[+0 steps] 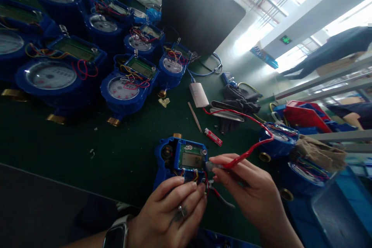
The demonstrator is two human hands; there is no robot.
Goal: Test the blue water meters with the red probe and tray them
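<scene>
A blue water meter (191, 159) with an exposed circuit board and small display sits in front of me. My left hand (174, 207) is closed over its near side, fingers together beside the yellow and red wires, and hides that part of the meter. Between thumb and fingers, my right hand (250, 186) pinches the grey end of a red cable (247, 152) at the meter's right edge. Whether that end touches the board cannot be made out. The cable runs back to a white box (199, 95). Pliers (221, 197) lie partly hidden between my hands.
Several more blue water meters (126, 85) stand at the left and back. A dark monitor (200, 7) rises behind. Tweezers (194, 117), a red lighter-like piece (213, 137) and dark gloves (240, 99) lie mid-table. Other meters (279, 137) stand right; a person (331, 52) is beyond.
</scene>
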